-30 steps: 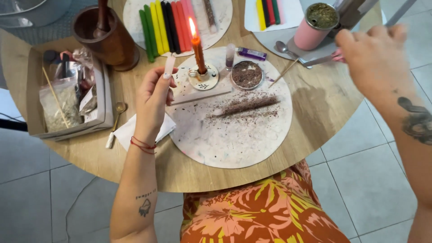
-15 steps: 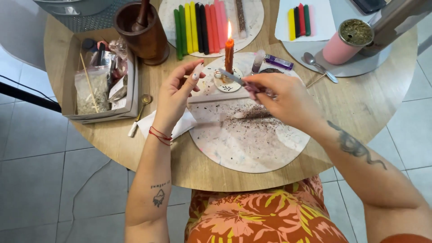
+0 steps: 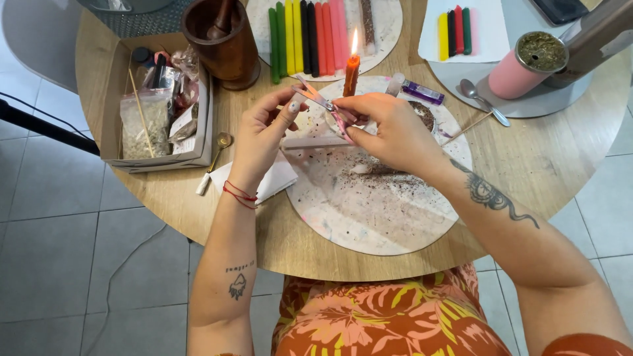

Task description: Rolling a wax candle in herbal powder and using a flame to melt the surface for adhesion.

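My left hand (image 3: 260, 142) pinches a small pale candle (image 3: 293, 106) between thumb and fingers; the fingers hide most of it. My right hand (image 3: 389, 132) grips small scissors with pink handles (image 3: 318, 99). Their blades are parted and point left, meeting the pale candle's upper end. Both hands hover over a round speckled board (image 3: 369, 214) strewn with dark herb crumbs. Just behind the hands a lit orange candle (image 3: 351, 74) burns in a small white holder. A herb-coated candle (image 3: 361, 169) lies on the board, partly under my right hand.
A wooden mortar with pestle (image 3: 224, 43) and a cardboard box of herb bags (image 3: 158, 112) stand at the back left. Coloured candles (image 3: 310, 33) lie in a row behind the flame. A pink cup (image 3: 521, 62), spoon (image 3: 484, 100), purple lighter (image 3: 423, 92) and white napkin (image 3: 273, 181) are nearby.
My right hand came in from the far right with the scissors and brought the blades to the pale candle in my left hand. The view shifted slightly.
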